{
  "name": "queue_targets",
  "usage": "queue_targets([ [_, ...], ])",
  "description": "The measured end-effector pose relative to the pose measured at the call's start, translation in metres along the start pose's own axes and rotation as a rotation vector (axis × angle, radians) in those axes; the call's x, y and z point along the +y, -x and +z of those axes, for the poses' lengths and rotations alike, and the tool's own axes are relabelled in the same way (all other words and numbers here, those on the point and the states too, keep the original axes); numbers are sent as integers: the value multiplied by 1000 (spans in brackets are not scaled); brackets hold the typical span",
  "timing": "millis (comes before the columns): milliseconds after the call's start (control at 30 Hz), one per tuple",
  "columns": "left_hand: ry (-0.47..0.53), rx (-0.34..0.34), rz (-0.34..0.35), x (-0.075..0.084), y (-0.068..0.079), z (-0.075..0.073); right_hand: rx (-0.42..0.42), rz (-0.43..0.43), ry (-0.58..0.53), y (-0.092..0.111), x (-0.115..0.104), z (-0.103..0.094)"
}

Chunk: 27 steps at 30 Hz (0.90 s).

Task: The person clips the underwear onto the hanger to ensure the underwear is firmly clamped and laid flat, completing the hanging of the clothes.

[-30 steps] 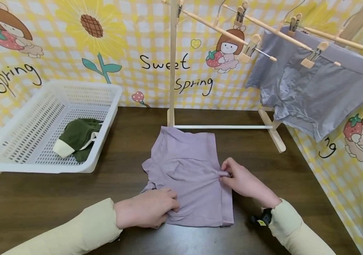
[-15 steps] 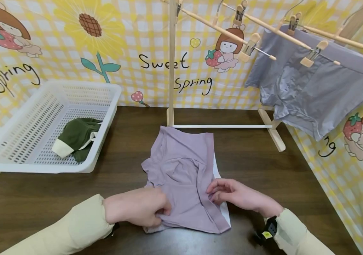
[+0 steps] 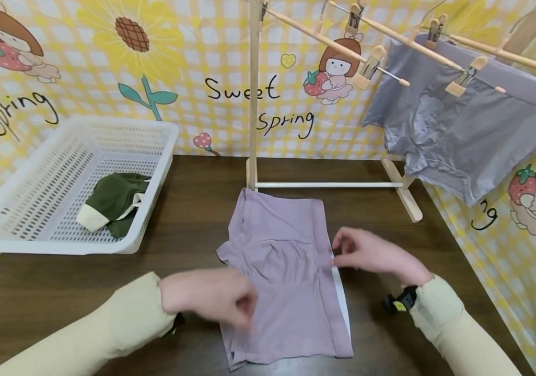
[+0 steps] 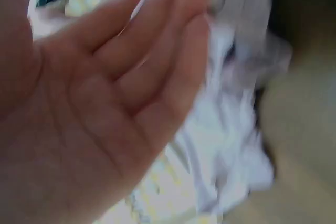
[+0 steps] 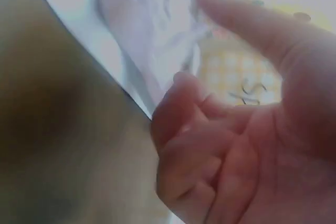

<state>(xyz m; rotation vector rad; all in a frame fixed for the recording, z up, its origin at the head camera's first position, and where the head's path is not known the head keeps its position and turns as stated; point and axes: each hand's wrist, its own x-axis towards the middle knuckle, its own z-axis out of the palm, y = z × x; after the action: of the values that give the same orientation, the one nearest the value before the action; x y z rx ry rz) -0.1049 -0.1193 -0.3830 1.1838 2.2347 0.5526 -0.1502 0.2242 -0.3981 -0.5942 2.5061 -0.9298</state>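
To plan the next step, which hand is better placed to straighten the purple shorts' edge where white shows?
Probably the right hand: it is close to the white strip at that edge, while the left hand is over the opposite side of the purple shorts.

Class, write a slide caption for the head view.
Left hand over lilac garment, right hand at its edge, on a dark table with a white basket holding green clothing.

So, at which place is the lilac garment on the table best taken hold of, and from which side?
Probably by the straight band along the right edge of the lilac garment, coming from the right, where the right hand is near. The garment lies spread out, and that edge is long and straight, with a white layer showing beyond it; the left edge is uneven.
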Motion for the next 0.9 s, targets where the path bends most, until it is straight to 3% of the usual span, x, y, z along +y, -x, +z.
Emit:
queue_targets([
  [100, -76, 196, 2, -19, -21, -19, 86, -44, 187, -16, -4, -9],
  [167, -164, 275, -51, -33, -35, -27, 62, -83, 285, -28, -5, -10],
  [233, -224, 267, -136, -45, -45, -33, -16, -94, 357, -37, -5, -9],
  [300, -254, 208, -216, -55, -51, -34, -104, -62, 394, -42, -1, -9],
  [400, -264, 150, -278, -63, -52, -33, -160, 14, 418, -44, 7, -15],
  [467, -270, 147, -292, -66, -51, -31, -133, 39, 427, -42, 11, -21],
  [633, -299, 198, -313, -69, -48, -29, 28, 45, 426, -30, 7, -25],
  [767, -291, 208, -332, -70, -48, -29, 18, 144, 369, -18, 2, -7],
  [900, -280, 209, -334, -70, -47, -29, 18, 191, 333, -11, 4, 13],
])
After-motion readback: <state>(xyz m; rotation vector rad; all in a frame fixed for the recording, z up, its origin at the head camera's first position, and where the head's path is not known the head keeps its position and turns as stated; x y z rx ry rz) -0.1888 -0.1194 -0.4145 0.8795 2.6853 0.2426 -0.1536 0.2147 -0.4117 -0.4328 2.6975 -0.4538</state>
